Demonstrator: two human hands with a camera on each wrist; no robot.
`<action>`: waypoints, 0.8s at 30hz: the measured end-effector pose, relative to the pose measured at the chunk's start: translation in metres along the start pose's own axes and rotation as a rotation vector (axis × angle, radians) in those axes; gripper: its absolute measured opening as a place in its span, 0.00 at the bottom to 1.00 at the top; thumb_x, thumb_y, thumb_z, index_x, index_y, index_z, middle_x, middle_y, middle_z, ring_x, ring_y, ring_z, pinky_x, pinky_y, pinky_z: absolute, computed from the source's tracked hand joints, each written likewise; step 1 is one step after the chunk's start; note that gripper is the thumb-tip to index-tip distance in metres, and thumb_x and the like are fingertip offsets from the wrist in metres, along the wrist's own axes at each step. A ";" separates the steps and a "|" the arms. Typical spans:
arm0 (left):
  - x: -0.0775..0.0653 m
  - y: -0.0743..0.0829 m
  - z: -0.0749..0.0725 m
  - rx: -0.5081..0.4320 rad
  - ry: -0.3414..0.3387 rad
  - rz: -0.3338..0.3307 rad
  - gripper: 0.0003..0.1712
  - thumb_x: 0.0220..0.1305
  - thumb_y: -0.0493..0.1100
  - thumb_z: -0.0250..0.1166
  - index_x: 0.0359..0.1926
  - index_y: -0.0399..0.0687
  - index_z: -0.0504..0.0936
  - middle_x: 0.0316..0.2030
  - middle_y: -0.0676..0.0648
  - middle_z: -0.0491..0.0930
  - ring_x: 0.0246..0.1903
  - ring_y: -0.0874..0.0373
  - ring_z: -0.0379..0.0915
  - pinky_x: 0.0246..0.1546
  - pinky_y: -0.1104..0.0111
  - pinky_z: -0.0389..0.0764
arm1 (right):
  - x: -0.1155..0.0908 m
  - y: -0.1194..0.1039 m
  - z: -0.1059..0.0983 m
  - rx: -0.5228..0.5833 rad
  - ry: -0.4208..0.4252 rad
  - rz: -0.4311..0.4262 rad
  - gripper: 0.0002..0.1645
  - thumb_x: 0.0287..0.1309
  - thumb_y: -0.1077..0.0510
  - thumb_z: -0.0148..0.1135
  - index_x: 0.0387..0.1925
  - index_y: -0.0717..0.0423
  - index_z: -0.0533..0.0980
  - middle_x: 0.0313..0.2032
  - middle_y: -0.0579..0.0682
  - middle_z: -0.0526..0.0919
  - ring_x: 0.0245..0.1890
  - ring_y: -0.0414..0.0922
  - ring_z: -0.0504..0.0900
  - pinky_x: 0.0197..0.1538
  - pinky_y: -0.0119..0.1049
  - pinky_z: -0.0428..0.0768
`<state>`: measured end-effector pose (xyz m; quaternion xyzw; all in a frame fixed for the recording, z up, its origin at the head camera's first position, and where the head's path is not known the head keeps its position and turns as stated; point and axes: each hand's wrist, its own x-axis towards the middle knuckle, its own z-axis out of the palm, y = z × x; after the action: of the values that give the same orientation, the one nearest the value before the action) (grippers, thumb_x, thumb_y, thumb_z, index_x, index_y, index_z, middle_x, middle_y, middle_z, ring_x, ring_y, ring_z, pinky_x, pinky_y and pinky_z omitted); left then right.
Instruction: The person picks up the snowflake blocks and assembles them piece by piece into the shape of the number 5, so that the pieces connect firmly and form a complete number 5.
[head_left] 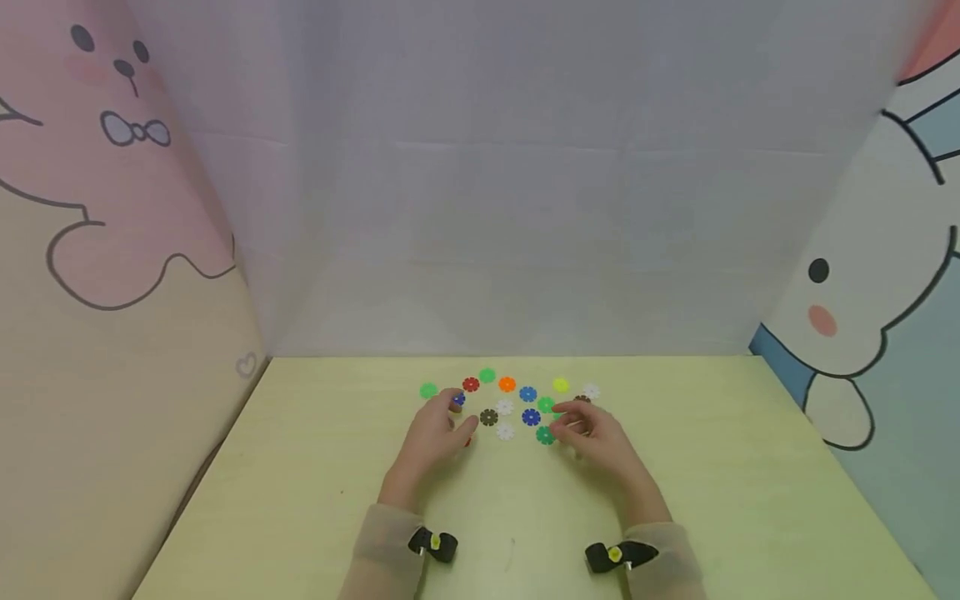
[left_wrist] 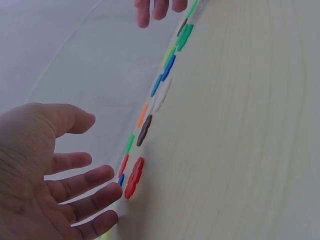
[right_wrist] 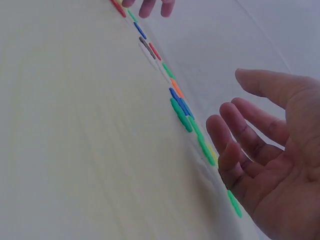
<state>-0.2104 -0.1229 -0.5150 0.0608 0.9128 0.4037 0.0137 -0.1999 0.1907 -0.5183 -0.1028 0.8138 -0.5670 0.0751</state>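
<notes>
Small notched discs (head_left: 531,417) scattered on the surface (head_left: 337,442), mostly between 2 hands. Dark green disc (head_left: 545,435) just left of the fingertips of the right hand (head_left: 603,442), so that hand is nearer; contact, can't tell. Brown disc (head_left: 489,417) just right of the thumb of the left hand (head_left: 431,433); near red disc (left_wrist: 134,178) by its fingertips. Discs round, no long axis; scatter runs wider side to side. Left hand spread, holding nothing. Right hand loosely bent, thumb apart, nothing pinched. Discs thin, plastic-looking, scalloped rims; surface pale, faint wood grain.
</notes>
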 end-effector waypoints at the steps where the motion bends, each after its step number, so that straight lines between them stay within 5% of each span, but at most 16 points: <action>1: 0.001 0.000 0.003 -0.022 -0.002 0.005 0.32 0.75 0.49 0.69 0.73 0.39 0.75 0.57 0.41 0.84 0.47 0.48 0.80 0.54 0.50 0.84 | 0.000 0.001 0.002 0.035 -0.009 0.014 0.25 0.75 0.56 0.71 0.65 0.65 0.79 0.50 0.57 0.86 0.44 0.48 0.85 0.38 0.35 0.84; 6: 0.002 -0.001 0.014 -0.070 0.026 0.000 0.28 0.75 0.43 0.70 0.72 0.43 0.78 0.51 0.46 0.85 0.44 0.54 0.77 0.50 0.53 0.81 | 0.002 0.010 0.010 0.167 -0.006 0.089 0.24 0.74 0.59 0.72 0.64 0.66 0.79 0.48 0.58 0.85 0.41 0.48 0.84 0.39 0.33 0.82; 13: 0.005 -0.003 0.025 0.045 -0.039 0.044 0.31 0.72 0.46 0.70 0.74 0.48 0.79 0.47 0.51 0.80 0.41 0.55 0.70 0.53 0.49 0.67 | 0.004 0.019 0.019 0.114 0.078 0.119 0.22 0.66 0.61 0.78 0.59 0.63 0.83 0.34 0.53 0.85 0.26 0.45 0.82 0.31 0.32 0.83; 24: 0.008 -0.004 0.032 0.122 -0.020 0.043 0.22 0.73 0.47 0.70 0.66 0.56 0.87 0.46 0.52 0.80 0.44 0.54 0.70 0.49 0.51 0.65 | 0.008 0.012 0.023 -0.001 0.091 0.151 0.26 0.59 0.61 0.83 0.58 0.62 0.85 0.29 0.49 0.85 0.20 0.41 0.77 0.25 0.31 0.77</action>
<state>-0.2160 -0.1011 -0.5387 0.0853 0.9340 0.3469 0.0103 -0.2033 0.1715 -0.5373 -0.0152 0.8222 -0.5633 0.0805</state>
